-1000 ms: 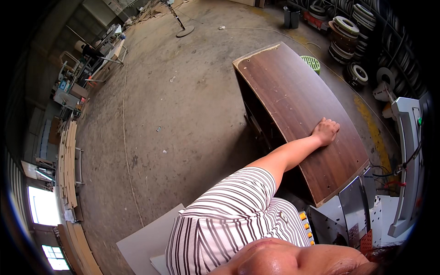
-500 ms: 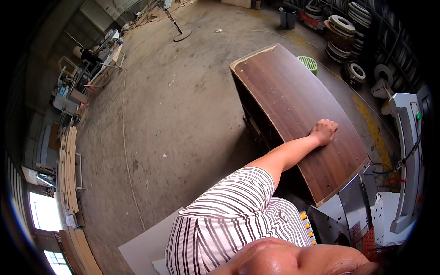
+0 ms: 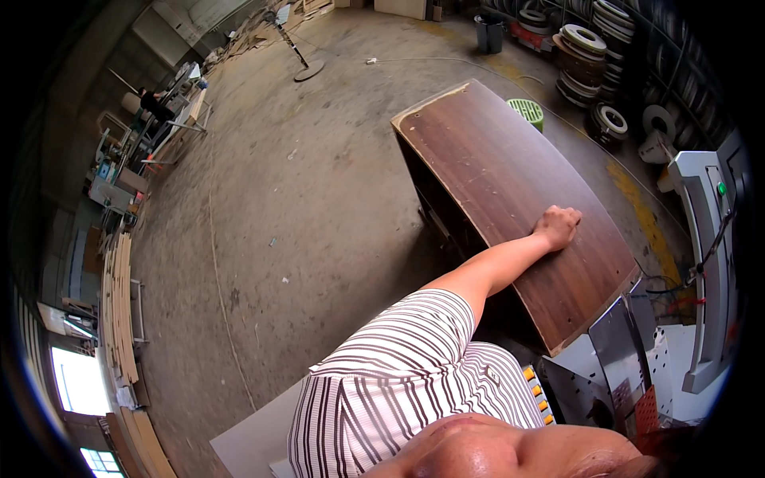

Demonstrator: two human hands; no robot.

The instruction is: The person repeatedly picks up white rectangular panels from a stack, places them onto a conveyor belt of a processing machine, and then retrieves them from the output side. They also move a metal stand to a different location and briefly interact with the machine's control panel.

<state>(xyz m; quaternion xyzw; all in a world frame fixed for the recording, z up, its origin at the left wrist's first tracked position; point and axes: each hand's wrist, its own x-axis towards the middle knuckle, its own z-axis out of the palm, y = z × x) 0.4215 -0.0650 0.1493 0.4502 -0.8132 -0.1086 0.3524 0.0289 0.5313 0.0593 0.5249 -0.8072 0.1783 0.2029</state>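
View's swung a bit but my left hand (image 3: 559, 228) hasn't budged, balled up with nothing visible in it near this wood-grain cabinet (image 3: 510, 163)'s right edge, so work looks paused imo.

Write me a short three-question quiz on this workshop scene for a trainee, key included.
1. Is the left hand curled or spread flat on the brown wood-grain top?

2. What colour is the round slotted object just beyond the far edge of the brown wood-grain top?
A) red
B) green
C) white

3. True or false: both of the camera wearer's hands are in view.

Key:
1. Curled.
2. B.
3. False; only the left hand shows.
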